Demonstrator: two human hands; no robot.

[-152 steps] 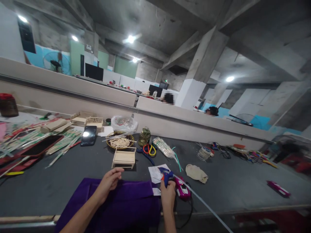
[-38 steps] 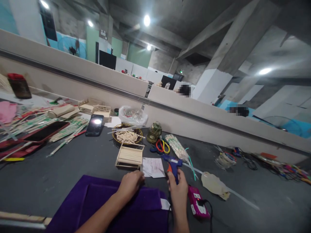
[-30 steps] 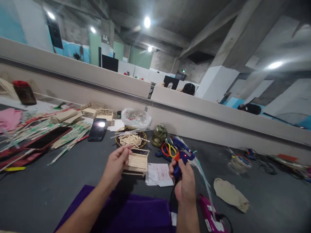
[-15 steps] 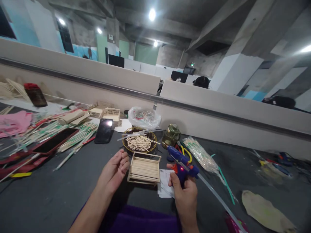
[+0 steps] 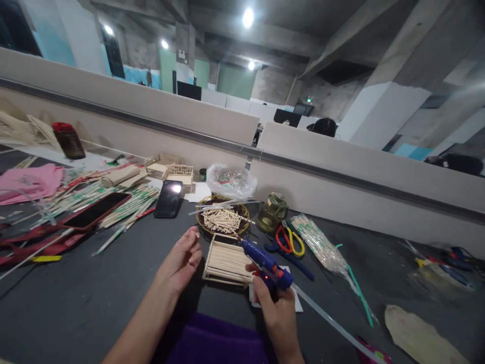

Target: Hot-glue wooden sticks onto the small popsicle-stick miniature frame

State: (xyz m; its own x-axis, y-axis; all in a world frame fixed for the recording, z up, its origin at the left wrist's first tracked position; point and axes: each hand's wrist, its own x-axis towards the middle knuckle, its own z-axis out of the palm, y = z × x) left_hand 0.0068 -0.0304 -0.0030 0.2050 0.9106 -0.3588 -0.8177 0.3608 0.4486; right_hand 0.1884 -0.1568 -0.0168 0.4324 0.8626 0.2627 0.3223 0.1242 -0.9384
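My right hand point(image 5: 276, 313) is closed round the grip of a blue hot glue gun point(image 5: 265, 260). Its nozzle points up and left, over the far edge of a small wooden stick bench point(image 5: 226, 261). A clear glue stick point(image 5: 329, 323) trails from the gun's back to the lower right. My left hand point(image 5: 182, 260) hovers just left of the bench, fingers together and slightly curled, holding nothing that I can see. A white paper point(image 5: 297, 303) lies under the gun hand. Purple cloth point(image 5: 220, 344) covers my lap.
Behind the bench sit a bowl of short sticks point(image 5: 223, 221), a plastic bag point(image 5: 231, 179), a green glass jar point(image 5: 273, 211), scissors point(image 5: 290, 240) and a packet of sticks point(image 5: 320, 245). A phone point(image 5: 168, 198) and piles of sticks point(image 5: 91, 202) lie left. A grey partition wall point(image 5: 341, 177) backs the table.
My view has tilted down and closer to the bench. My right hand has swung the glue gun left, bringing its nozzle over the bench. My left hand stays beside the bench.
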